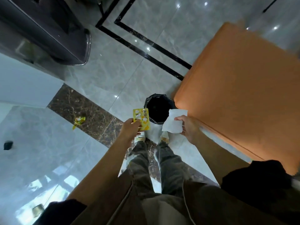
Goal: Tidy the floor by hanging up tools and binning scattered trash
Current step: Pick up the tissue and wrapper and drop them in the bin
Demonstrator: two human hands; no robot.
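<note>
Arms extended forward, left hand point(130, 129) pinching yellow sheet point(141, 116), right hand point(187, 127) pinching tissue point(174, 122).

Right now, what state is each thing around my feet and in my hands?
Bin: upright, open at the top.
Yellow sheet: torn, gripped by the left hand.
White paper: pinched by the right hand.
Yellow wrapper: crumpled, lying on the floor.
Small black thing: lying on the floor, unclear.

I see a black short sleeve point(259, 179) on the right arm and another point(65, 211) on the left. The faded grey-brown trousers point(170, 168) end at white shoes point(164, 137); over the trousers hangs a thin pale cord point(185, 198).
</note>
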